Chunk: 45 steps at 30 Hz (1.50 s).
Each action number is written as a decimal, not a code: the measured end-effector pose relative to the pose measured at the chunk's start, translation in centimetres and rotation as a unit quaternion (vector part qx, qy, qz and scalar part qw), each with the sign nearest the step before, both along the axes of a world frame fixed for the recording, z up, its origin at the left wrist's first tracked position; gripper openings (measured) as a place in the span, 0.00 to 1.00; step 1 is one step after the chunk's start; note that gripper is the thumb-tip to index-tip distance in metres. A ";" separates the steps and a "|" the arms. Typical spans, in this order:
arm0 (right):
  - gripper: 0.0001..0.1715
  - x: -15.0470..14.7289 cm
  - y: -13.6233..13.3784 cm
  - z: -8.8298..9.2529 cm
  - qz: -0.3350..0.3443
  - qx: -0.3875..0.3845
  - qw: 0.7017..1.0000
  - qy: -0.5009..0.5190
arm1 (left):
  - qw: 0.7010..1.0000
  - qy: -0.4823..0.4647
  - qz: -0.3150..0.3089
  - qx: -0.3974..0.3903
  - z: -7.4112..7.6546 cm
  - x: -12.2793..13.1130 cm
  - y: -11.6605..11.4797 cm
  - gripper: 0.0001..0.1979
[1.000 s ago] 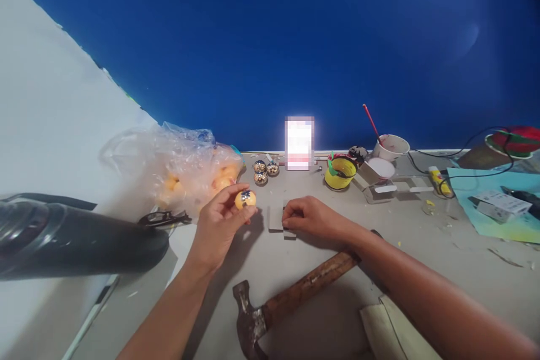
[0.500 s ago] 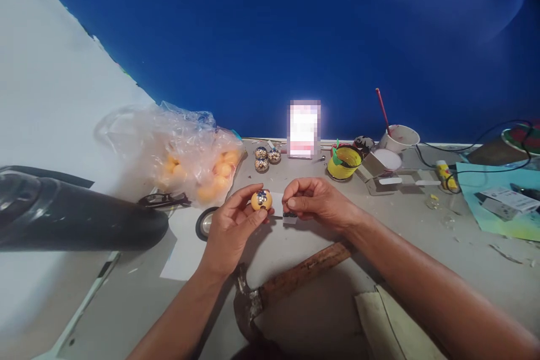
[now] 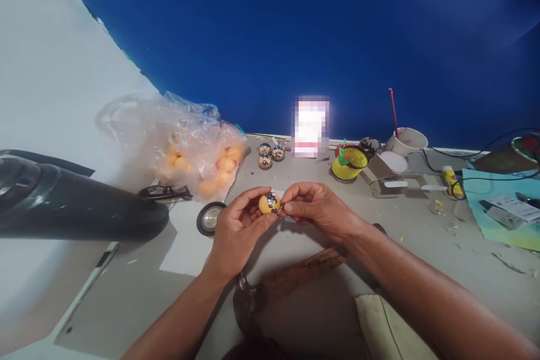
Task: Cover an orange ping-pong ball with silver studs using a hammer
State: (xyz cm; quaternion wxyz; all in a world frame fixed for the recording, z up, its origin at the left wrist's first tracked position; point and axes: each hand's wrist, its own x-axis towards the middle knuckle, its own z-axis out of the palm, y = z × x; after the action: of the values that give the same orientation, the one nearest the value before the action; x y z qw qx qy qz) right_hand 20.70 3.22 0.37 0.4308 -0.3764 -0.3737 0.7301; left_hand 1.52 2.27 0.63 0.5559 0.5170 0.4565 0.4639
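My left hand [image 3: 238, 230] pinches a small orange ball [image 3: 269, 203] with shiny mirror bits stuck on it, held above the table. My right hand [image 3: 318, 208] is closed in a pinch against the right side of the ball, its fingertips pressed to it; whatever small piece they hold is too small to name. A hammer [image 3: 287, 284] with a wooden handle lies on the table under my wrists. Three mirror-covered balls [image 3: 270, 154] sit at the back of the table.
A clear plastic bag of orange balls [image 3: 194, 149] lies at the left. A black tube [image 3: 76, 211] reaches in from the left edge, with glasses [image 3: 164, 192] and a tape roll [image 3: 210, 218] beside it. A yellow cup [image 3: 348, 163], white cups [image 3: 407, 139], cables and a teal sheet [image 3: 502, 202] fill the right.
My right hand lifted off the small sheet on the table and came up to the ball. My left hand moved the ball rightwards to meet it.
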 end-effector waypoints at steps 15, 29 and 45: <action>0.13 -0.1 0.2 0.0 -0.001 0.008 0.999 -0.033 | 0.999 0.049 0.006 0.009 0.2 0.1 -0.3 0.19; 0.18 -0.2 -0.1 0.5 -0.009 0.072 0.993 -0.097 | 0.996 0.082 0.022 0.042 -0.3 0.0 -0.5 0.18; 0.20 -0.4 -0.5 0.8 0.012 0.047 0.995 -0.084 | 0.958 0.167 0.078 0.219 -0.6 0.0 -1.8 0.14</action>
State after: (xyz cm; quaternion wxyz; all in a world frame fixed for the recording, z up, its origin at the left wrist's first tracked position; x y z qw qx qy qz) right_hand 20.27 2.76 1.17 0.4058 -0.4115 -0.4470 0.6828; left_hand 1.50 0.48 0.06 0.3074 0.6588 0.4688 0.5017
